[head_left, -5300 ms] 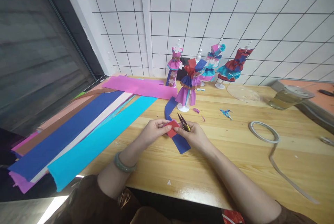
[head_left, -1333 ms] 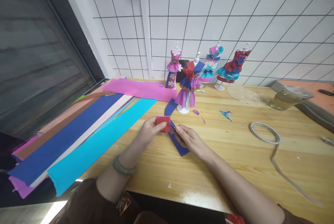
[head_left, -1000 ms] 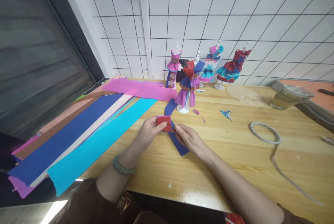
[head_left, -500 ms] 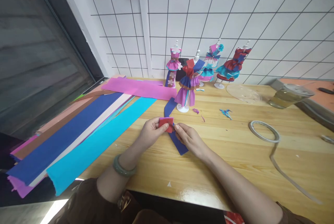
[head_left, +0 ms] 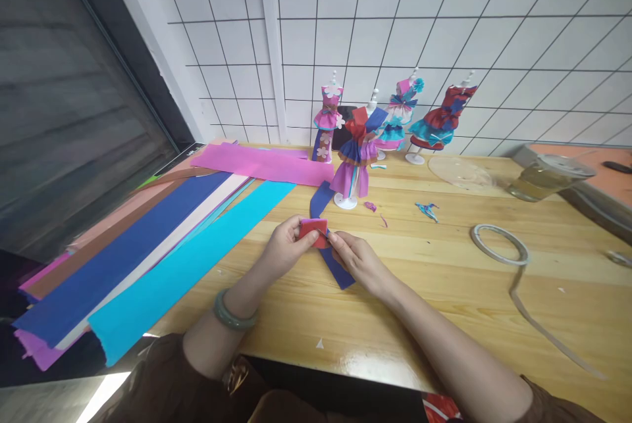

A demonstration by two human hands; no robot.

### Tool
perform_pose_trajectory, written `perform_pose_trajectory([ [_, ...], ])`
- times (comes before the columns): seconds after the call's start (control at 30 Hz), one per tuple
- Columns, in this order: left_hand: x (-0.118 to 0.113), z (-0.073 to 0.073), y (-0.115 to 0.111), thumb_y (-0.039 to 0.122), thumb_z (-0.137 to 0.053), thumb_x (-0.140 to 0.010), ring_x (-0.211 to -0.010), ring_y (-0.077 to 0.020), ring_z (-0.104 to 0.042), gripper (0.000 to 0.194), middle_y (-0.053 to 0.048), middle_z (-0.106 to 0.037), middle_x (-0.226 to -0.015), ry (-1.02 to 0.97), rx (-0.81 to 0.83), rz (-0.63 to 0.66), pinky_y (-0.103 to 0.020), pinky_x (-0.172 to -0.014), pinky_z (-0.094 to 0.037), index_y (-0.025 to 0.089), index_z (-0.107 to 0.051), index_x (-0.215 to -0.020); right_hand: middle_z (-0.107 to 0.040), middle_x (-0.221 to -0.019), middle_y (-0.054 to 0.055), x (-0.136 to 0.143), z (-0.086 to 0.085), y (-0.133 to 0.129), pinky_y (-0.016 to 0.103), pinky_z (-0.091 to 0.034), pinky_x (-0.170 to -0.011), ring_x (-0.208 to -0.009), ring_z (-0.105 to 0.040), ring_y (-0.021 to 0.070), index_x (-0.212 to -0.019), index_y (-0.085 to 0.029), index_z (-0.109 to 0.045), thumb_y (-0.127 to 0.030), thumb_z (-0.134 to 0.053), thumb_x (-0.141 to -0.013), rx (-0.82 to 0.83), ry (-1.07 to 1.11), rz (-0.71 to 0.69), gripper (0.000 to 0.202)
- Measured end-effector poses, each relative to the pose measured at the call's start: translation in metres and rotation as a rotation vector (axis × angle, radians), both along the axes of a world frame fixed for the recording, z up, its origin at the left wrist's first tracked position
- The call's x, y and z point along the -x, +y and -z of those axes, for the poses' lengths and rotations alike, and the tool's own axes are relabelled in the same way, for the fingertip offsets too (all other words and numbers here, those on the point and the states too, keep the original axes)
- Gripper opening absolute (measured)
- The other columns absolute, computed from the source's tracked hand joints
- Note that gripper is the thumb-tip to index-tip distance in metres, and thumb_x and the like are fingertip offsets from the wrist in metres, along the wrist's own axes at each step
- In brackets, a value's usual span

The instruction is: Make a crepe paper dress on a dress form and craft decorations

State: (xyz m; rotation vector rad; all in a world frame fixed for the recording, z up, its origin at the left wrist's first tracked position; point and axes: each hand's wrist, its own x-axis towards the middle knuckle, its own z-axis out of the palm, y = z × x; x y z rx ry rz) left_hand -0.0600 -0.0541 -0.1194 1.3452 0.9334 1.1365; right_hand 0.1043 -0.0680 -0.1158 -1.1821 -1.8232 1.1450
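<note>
A small folded piece of red and pink crepe paper (head_left: 316, 225) is held between my hands above the table. My left hand (head_left: 289, 242) pinches it from the left, thumb across its front. At its right edge my right hand (head_left: 353, 255) is closed, thumb and forefinger pressed together on something thin and dark that I cannot make out. Beneath them, a dark blue paper strip (head_left: 338, 270) lies on the wood. Just behind stands a mini mannequin (head_left: 355, 153) dressed in red, blue and purple paper.
Long crepe paper strips (head_left: 192, 255) spread over the left side. Further dressed mannequins (head_left: 447, 120) stand along the tiled wall. A roll of double-sided tape (head_left: 476, 239) with a loose tail, paper scraps (head_left: 427, 211) and a lidded cup (head_left: 548, 179) are on the right.
The folded paper tilts slightly, showing more of its pink top edge. Both hands keep nearly the same place and hold, while the whole view shifts a little.
</note>
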Motion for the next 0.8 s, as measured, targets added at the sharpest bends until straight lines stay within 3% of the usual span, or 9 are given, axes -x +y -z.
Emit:
perform_pose_trajectory([
  [0.57, -0.0030, -0.0047, -0.0028, 0.026, -0.060, -0.074, -0.078, -0.0144, -0.061, 0.026, -0.005, -0.064, -0.085, -0.018, 0.006, -0.011, -0.027, -0.074, -0.048, 0.013, -0.051, -0.094, -0.031, -0.049, -0.006, 0.0042, 0.0065, 0.0015, 0.020, -0.022, -0.040, -0.042, -0.026, 0.0072, -0.065, -0.018, -0.045, -0.056, -0.034, -0.084, 0.095, 0.130, 0.030, 0.043],
  [0.8, -0.0055, 0.0012, -0.0049, 0.025, -0.056, -0.077, -0.057, -0.0090, -0.055, 0.020, 0.001, -0.060, -0.069, 0.087, -0.084, -0.113, -0.021, -0.057, -0.045, 0.017, -0.045, -0.090, -0.029, -0.051, -0.006, 0.0081, 0.0097, -0.0010, 0.020, -0.020, -0.039, -0.041, -0.025, 0.0075, -0.070, -0.018, -0.047, -0.053, -0.032, -0.086, 0.112, 0.148, 0.041, 0.041],
])
